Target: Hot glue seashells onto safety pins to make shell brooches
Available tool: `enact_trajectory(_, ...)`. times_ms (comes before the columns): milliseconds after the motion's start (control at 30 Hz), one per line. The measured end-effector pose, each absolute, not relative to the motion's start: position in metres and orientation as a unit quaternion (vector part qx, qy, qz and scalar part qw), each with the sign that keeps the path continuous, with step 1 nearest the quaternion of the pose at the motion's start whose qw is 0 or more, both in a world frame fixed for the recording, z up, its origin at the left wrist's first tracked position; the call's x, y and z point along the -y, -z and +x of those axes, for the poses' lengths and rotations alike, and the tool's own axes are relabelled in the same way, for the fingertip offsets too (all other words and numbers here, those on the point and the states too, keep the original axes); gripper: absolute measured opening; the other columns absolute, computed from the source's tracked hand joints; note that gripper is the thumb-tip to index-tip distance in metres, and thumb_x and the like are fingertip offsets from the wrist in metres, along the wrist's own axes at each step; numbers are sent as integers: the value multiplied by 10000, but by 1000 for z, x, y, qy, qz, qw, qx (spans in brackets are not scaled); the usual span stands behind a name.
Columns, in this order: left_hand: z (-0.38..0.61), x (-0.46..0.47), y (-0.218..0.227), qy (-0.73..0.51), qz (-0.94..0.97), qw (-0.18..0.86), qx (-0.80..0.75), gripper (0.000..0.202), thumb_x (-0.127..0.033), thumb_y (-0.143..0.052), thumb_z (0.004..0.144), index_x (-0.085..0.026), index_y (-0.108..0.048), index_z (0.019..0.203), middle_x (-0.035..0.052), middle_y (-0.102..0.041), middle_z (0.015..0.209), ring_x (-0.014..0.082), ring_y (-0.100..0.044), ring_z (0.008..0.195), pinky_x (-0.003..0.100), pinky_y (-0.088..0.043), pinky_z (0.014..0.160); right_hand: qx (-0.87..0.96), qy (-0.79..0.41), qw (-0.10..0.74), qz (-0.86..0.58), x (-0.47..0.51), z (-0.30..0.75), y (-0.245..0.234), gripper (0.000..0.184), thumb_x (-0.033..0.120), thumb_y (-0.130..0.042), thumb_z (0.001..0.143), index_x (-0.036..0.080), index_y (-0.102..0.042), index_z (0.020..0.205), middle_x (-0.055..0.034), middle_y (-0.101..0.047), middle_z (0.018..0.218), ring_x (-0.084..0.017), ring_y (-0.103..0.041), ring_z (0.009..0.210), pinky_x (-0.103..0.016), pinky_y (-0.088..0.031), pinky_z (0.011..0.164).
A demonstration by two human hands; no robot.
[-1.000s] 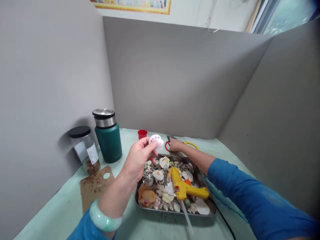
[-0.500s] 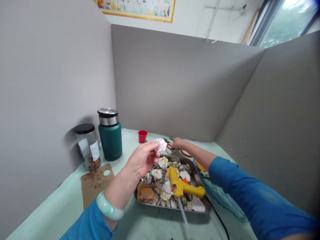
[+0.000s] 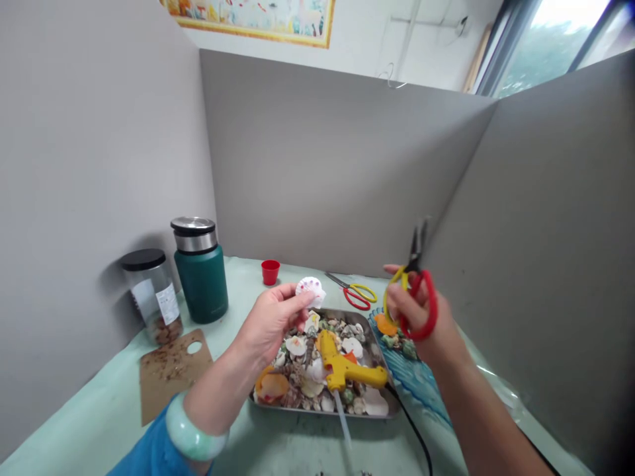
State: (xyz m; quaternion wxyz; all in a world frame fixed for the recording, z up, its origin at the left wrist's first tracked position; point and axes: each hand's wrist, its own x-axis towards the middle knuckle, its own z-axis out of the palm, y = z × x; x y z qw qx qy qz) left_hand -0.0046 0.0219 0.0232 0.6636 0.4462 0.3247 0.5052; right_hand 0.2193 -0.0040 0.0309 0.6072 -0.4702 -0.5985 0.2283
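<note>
My left hand (image 3: 270,320) pinches a small white shell with pink dots (image 3: 310,289) above the far left end of a metal tray (image 3: 391,411) heaped with shells. My right hand (image 3: 419,317) is raised over the tray's right side, fingers through the red and yellow handles of a pair of scissors (image 3: 414,281) whose dark blades point upward. A yellow glue gun (image 3: 344,367) lies on the shells, its glue stick pointing toward me.
A second pair of red and yellow scissors (image 3: 357,292) lies behind the tray. A red cup (image 3: 270,272), a green flask (image 3: 200,270), a black-lidded jar (image 3: 151,294) and a brown board (image 3: 169,370) stand at left. A blue glass dish (image 3: 414,380) sits right of the tray. Grey partitions enclose the table.
My right hand reached to the scissors behind the tray, took one pair and lifted it up to the right. My left hand kept holding the shell almost still.
</note>
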Motion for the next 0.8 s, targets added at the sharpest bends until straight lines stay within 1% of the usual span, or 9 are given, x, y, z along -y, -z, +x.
enact_trajectory(67,-4,-20,-24,-511,456,655,-320,216,-245,-740,697,-90,-674,832,2,-540,609,48,-443,499,160,-349,431,668,-117,512,-527,13,212,-23,420,322,-597,801,201,-519,1196,11,-580,676,-136,-526,563,-259,-451,551)
enact_trajectory(100,-4,-19,-25,-512,461,651,-318,220,-251,-740,697,-92,-677,836,3,-539,617,48,-439,504,162,-346,434,713,-62,469,-518,15,209,-19,428,285,-581,803,205,-514,1219,-36,-640,841,-170,-588,698,-300,-485,665)
enact_trajectory(167,-4,-16,-27,-510,473,643,-320,220,-265,-734,705,-95,-682,836,-1,-526,608,49,-429,506,164,-343,440,767,2,408,-495,16,206,-13,477,209,-511,817,205,-458,1291,-97,-616,1136,-230,-589,984,-372,-463,861)
enact_trajectory(267,-4,-13,-30,-506,489,630,-329,221,-284,-723,717,-101,-684,834,-10,-503,586,50,-413,505,167,-333,442,784,40,361,-504,15,204,-8,605,138,-429,804,154,-308,1396,-151,-546,1262,-268,-519,1142,-432,-433,936)
enact_trajectory(333,-3,-10,-31,-500,498,626,-332,215,-292,-716,721,-105,-683,823,-16,-489,574,54,-401,503,171,-326,439,783,61,339,-517,14,204,-7,667,119,-410,786,122,-231,1428,-178,-510,1296,-287,-489,1176,-460,-427,942)
enact_trajectory(400,-1,-9,-32,-491,507,626,-331,201,-292,-709,724,-111,-681,806,-21,-476,562,57,-390,500,176,-325,438,786,74,330,-518,14,204,-6,694,109,-413,771,116,-211,1434,-180,-497,1306,-286,-482,1179,-461,-421,949)
enact_trajectory(500,0,-8,-33,-485,516,625,-329,178,-284,-704,724,-115,-676,775,-21,-473,560,60,-379,498,178,-321,430,795,90,322,-506,15,202,-6,697,105,-447,741,132,-272,1415,-153,-552,1206,-275,-512,1102,-441,-425,932)
enact_trajectory(633,0,-8,-35,-481,514,629,-330,172,-279,-705,721,-117,-665,766,-21,-476,559,60,-377,496,174,-319,424,787,139,291,-525,14,200,-6,658,127,-495,741,168,-361,1384,-121,-587,1035,-271,-545,922,-422,-460,788)
enact_trajectory(800,-2,-9,-36,-478,515,628,-336,192,-277,-717,713,-114,-663,800,-28,-467,565,52,-366,489,168,-312,424,781,198,267,-529,12,199,-1,612,138,-517,779,170,-385,1376,-108,-584,963,-257,-528,853,-388,-447,726)
